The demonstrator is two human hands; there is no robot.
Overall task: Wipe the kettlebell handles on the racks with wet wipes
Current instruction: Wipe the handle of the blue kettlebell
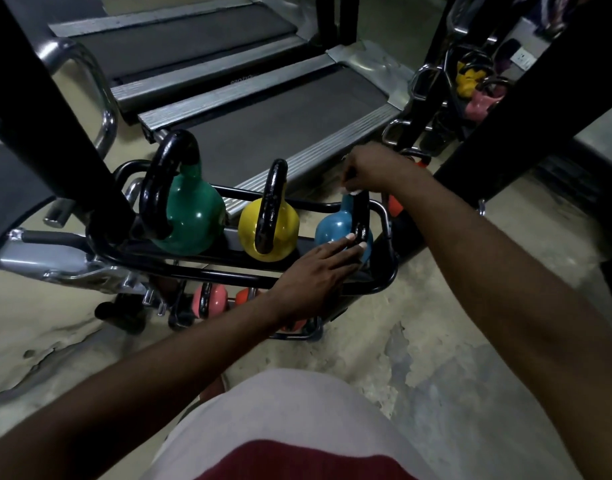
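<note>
Your red top (297, 459) was at 6 o'clock. At the 3 o'clock end of the rack (389, 271), your left hand (318, 271) lay flat on the blue kettlebell (334, 225). Your right hand (373, 171) pinched the wet wipe (353, 192) on its handle (361, 216). Hard rubbing could tip it.

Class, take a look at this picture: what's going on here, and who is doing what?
A person is cleaning kettlebells on a black rack. The right hand pinches a white wet wipe against the top of the blue kettlebell's black handle. The left hand rests with straight fingers against that kettlebell, apparently steadying it. The green kettlebell and yellow kettlebell stand beside it, untouched.
</note>
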